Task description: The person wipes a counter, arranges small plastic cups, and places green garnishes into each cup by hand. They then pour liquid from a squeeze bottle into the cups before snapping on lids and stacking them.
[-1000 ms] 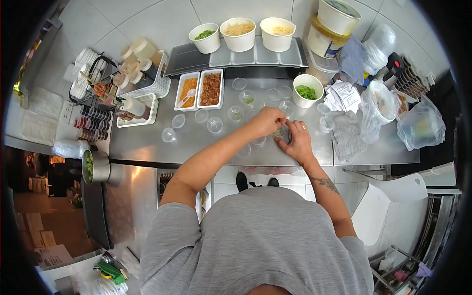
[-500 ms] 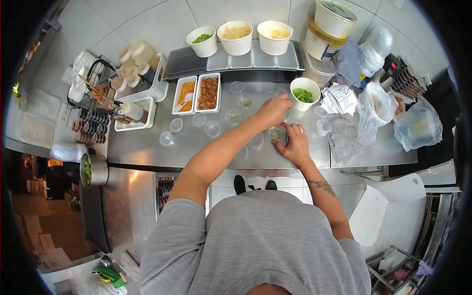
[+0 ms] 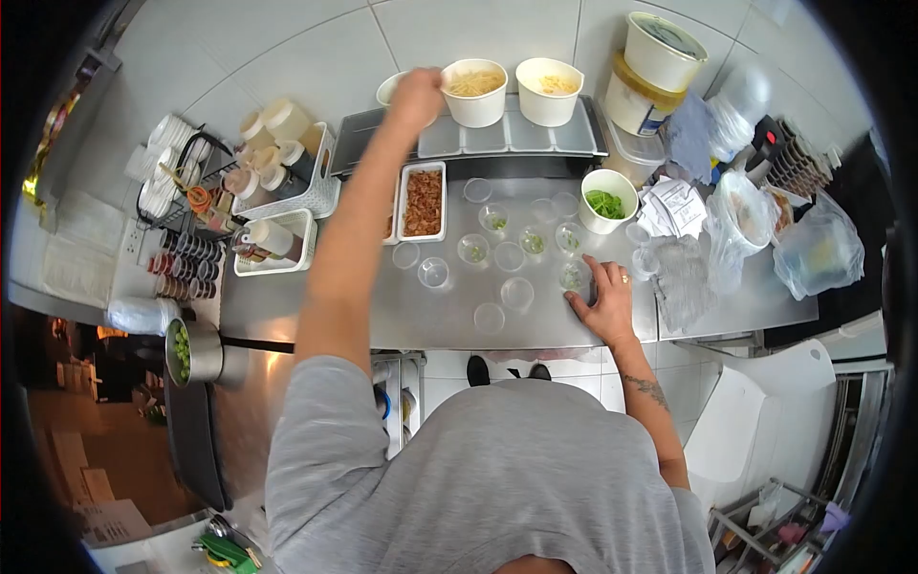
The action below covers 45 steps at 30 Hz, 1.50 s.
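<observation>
My left hand [image 3: 417, 99] reaches to the back row, over the white tub [image 3: 386, 90] at its left end. It hides most of that tub, and its fingers are too blurred to read. At the counter's front right, my right hand [image 3: 606, 298] has thumb and fingers around the edge of a clear plastic cup [image 3: 573, 276] with green bits in it. Several more clear cups, such as one with greens [image 3: 472, 249] and a bare one [image 3: 433, 273], stand to the left. A white tub of chopped greens [image 3: 605, 202] sits behind my right hand.
Two white tubs [image 3: 475, 94] of pale shreds stand on the raised rack [image 3: 465, 143]. Below is a tray of brown bits [image 3: 424, 203]. Bottles in a white basket [image 3: 327, 182] are at left; papers [image 3: 672, 208], a grey cloth [image 3: 683, 279] and plastic bags [image 3: 819, 247] at right.
My left hand has gone from beside the tub of greens at right to the left end of the back row. My right hand stays at a cup. The whole view has shifted slightly.
</observation>
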Motion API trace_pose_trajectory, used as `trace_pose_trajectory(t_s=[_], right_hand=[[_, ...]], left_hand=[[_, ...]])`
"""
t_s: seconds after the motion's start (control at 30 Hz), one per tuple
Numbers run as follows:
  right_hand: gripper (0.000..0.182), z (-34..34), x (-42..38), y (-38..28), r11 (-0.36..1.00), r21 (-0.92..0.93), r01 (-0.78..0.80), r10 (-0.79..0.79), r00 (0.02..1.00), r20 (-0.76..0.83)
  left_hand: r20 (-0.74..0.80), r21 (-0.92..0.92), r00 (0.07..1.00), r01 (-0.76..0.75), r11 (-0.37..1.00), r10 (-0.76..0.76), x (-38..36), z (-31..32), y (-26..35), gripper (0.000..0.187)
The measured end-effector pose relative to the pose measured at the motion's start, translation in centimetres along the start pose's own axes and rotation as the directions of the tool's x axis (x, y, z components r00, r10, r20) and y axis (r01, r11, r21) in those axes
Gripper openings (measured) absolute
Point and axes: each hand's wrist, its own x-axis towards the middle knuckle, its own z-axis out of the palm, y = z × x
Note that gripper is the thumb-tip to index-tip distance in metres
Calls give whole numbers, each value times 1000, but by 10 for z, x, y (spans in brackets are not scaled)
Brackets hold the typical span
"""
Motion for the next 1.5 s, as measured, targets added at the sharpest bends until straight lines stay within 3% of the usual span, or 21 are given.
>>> trace_pose_trajectory(t_s=[0.07,0.17,0.2,0.27,0.4,0.5,0.6,0.7,0.8,0.9,1.0,1.1,1.2,1.3,1.37,1.43,1.5], right_hand=[[74,-6,-4,1,999,-29,-29,31,998,46],[71,-18,-3,-21,989,-146,16,-27,997,-73],[71,-21,-2,-29,991,-133,31,-43,995,-90],[69,-23,-2,-46,992,-107,66,-80,988,-130],[68,-2,-6,-67,959,166,229,-238,970,39],[66,15,-3,-84,954,225,197,-236,958,164],[63,29,0,-80,952,231,201,-236,962,136],[60,39,-2,-78,951,242,194,-228,966,124],[59,42,-3,-77,952,247,182,-213,971,104],[61,47,-4,-72,949,267,166,-191,979,72],[67,50,-4,-66,948,277,158,-183,981,68],[71,49,-4,-67,936,324,137,-168,984,67],[78,47,-2,-69,920,379,103,-144,986,83],[87,48,-2,-67,906,417,73,-133,984,117],[91,51,-3,-66,901,427,73,-137,983,123],[94,54,-3,-64,900,424,96,-154,983,104],[97,54,-3,-63,894,440,83,-151,981,120]], left_hand=[[146,181,983,82,980,-109,34,3,-52,16],[322,157,946,-18,987,-34,59,-6,-73,20],[399,149,910,57,987,-113,69,-6,-77,23],[405,205,909,18,979,-102,74,-3,-87,21],[487,325,871,-107,940,-69,70,2,-93,17],[479,301,877,-123,946,-39,71,9,-99,19],[363,283,932,-122,951,12,68,15,-104,18],[258,226,966,-26,974,-35,65,6,-101,17],[194,107,980,13,994,-34,65,2,-107,16],[215,-176,936,317,932,-277,64,-13,-106,16],[250,-651,940,340,679,-232,50,-28,-102,16],[280,-790,956,279,546,-83,11,-43,-59,16],[415,-742,910,351,571,-20,-59,-42,1,15],[613,-639,788,452,623,57,-129,-17,41,15],[731,-492,678,441,750,81,-167,4,66,13],[649,-443,736,164,881,190,-204,28,84,15],[621,-349,759,47,936,194,-230,53,90,14]])
